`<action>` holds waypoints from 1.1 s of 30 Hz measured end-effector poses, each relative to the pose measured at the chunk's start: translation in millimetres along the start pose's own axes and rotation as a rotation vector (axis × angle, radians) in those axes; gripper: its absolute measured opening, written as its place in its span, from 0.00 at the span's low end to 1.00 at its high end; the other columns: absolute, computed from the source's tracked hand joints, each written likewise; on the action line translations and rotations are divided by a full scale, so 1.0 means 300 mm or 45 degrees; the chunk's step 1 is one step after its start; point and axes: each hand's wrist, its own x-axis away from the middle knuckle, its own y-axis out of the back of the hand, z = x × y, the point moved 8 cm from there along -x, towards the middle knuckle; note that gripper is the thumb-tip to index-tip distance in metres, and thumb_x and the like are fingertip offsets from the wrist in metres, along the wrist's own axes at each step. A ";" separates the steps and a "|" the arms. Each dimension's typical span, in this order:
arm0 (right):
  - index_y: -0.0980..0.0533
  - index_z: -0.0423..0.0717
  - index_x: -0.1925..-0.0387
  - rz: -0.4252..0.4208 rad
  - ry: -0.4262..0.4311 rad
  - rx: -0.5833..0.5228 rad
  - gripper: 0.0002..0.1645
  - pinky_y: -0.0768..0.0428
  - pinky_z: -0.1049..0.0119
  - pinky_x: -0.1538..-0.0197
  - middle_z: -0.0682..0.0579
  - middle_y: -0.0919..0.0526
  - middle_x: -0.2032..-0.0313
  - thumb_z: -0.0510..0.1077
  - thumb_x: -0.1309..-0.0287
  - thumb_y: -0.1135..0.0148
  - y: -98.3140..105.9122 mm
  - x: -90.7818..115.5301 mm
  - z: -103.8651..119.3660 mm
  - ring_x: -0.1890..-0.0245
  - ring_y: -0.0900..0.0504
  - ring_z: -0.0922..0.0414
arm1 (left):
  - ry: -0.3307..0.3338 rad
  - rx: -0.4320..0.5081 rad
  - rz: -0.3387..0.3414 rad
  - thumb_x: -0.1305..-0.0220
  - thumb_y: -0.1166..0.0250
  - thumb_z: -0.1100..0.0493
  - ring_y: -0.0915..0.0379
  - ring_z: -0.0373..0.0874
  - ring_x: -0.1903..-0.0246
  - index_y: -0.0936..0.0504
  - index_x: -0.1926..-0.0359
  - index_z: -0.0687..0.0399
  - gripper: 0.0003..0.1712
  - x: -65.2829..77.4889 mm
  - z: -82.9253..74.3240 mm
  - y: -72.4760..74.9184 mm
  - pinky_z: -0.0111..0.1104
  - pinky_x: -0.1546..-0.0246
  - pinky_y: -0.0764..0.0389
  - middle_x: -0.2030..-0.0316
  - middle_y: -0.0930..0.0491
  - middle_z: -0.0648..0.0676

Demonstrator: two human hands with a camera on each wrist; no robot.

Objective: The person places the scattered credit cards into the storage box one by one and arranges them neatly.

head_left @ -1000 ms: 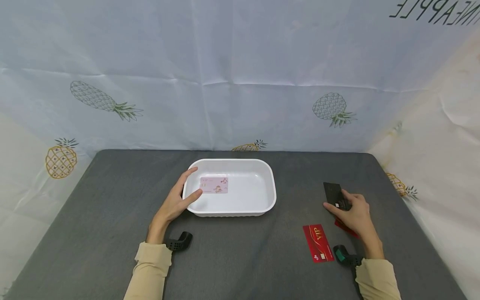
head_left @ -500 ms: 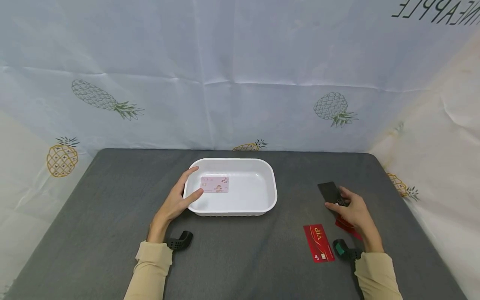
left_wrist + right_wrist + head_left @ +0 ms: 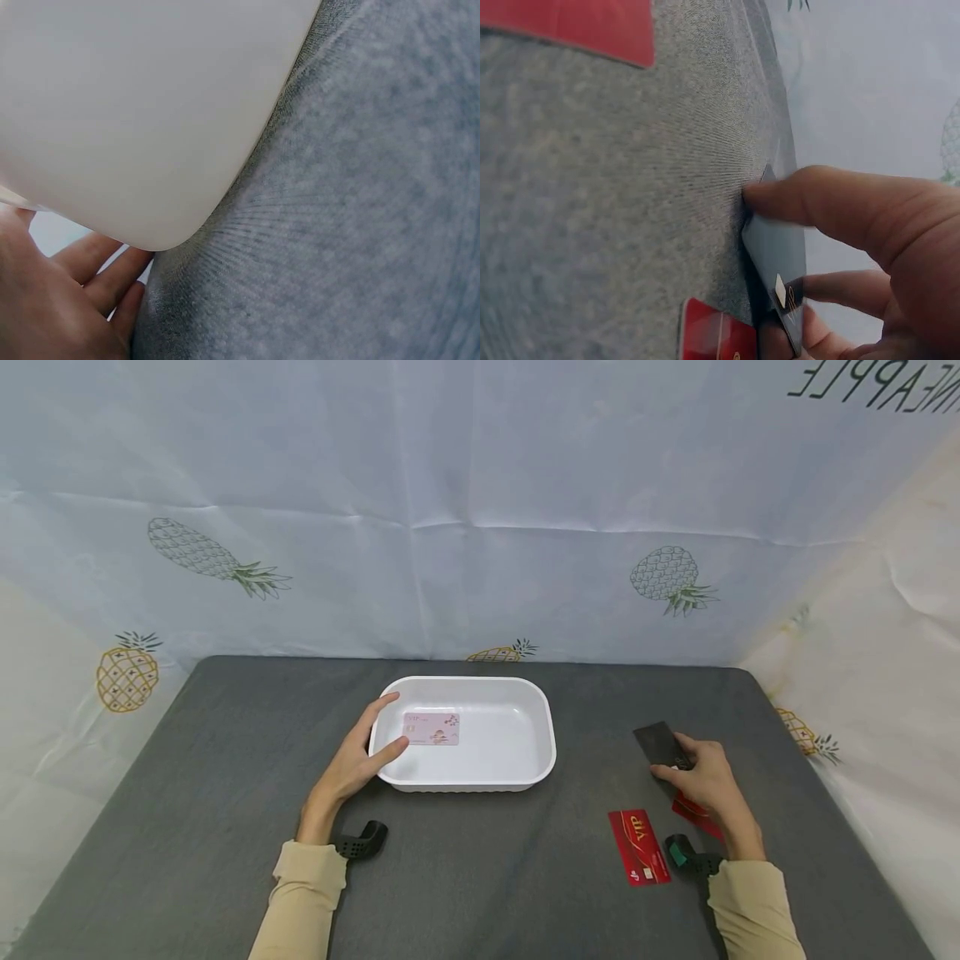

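Note:
A white plastic tray (image 3: 517, 735) stands near the middle of the table, with a pink VIP card (image 3: 431, 729) lying inside. My left hand (image 3: 352, 762) grips the tray's left end, thumb over the rim. In the left wrist view, the other fingers (image 3: 112, 277) reach against the tray's outer side. At the right, my right hand (image 3: 707, 777) pinches a black card (image 3: 660, 743) between thumb and fingers. That card looks tilted above the cloth in the right wrist view. Partly under the right hand lies a red card (image 3: 696, 817); another red VIP card (image 3: 639, 847) lies to its left.
Grey cloth covers the table (image 3: 480, 877). A pineapple-print curtain (image 3: 450, 593) hangs right behind the table's far edge and along both sides. Each wrist wears a black camera mount (image 3: 363, 841).
My right hand has shifted slightly left and turned the black card anticlockwise, uncovering more of the red card beneath. The left hand stays on the tray.

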 end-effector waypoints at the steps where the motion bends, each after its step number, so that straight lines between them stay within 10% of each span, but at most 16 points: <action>1: 0.49 0.21 0.26 0.005 -0.013 0.004 0.52 0.32 0.30 0.37 0.16 0.48 0.31 0.44 0.37 0.31 0.000 0.000 0.000 0.33 0.41 0.23 | 0.000 -0.001 0.000 0.33 0.35 0.49 0.49 0.58 0.23 0.42 0.22 0.41 0.43 0.000 0.000 0.000 0.63 0.27 0.48 0.21 0.45 0.58; 14: 0.40 0.20 0.30 -0.071 -0.025 0.133 0.46 0.32 0.29 0.38 0.17 0.41 0.36 0.44 0.39 0.31 0.021 0.009 0.024 0.38 0.38 0.24 | -0.012 -0.020 -0.005 0.33 0.35 0.50 0.49 0.61 0.23 0.42 0.22 0.43 0.42 -0.001 0.007 -0.003 0.66 0.27 0.49 0.21 0.45 0.60; 33: 0.39 0.29 0.26 -0.114 0.098 -0.032 0.46 0.27 0.32 0.42 0.25 0.37 0.35 0.49 0.36 0.30 0.057 0.038 0.083 0.38 0.33 0.28 | -0.027 0.009 -0.001 0.33 0.35 0.50 0.44 0.59 0.26 0.42 0.21 0.44 0.43 0.003 -0.002 -0.001 0.63 0.29 0.45 0.24 0.41 0.61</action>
